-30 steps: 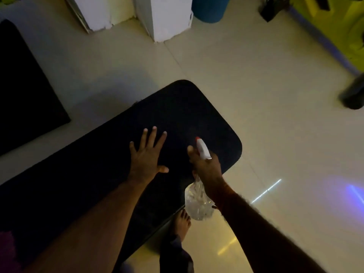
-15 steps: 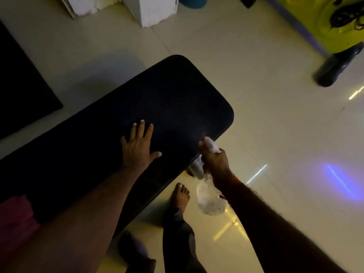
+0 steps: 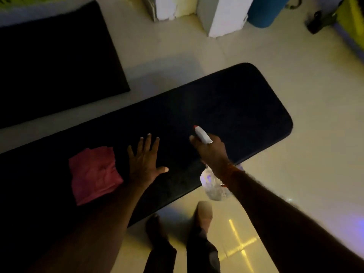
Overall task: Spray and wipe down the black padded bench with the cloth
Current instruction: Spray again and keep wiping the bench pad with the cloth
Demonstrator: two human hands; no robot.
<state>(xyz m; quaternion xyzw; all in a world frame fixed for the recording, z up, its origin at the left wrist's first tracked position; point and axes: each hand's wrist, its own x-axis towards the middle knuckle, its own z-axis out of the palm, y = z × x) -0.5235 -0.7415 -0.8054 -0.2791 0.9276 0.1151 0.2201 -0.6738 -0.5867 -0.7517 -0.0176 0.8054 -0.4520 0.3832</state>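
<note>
Nearest, the right hand [image 3: 211,152] was clenched around the spray bottle [image 3: 213,186], its nozzle aimed over the black padded desk [image 3: 236,107]. The left hand [image 3: 144,161] lay flat and released on the padding, its grip empty. Just beside it the pink cloth [image 3: 94,174] rested unused, so spraying seemed underway and wiping was yet to come.

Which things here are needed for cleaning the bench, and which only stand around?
For the job:
- long black padded bench
- folded pink cloth lying on it
- clear plastic spray bottle in the right hand

Only standing around:
- second black pad
- white blocks
- blue round container
</note>
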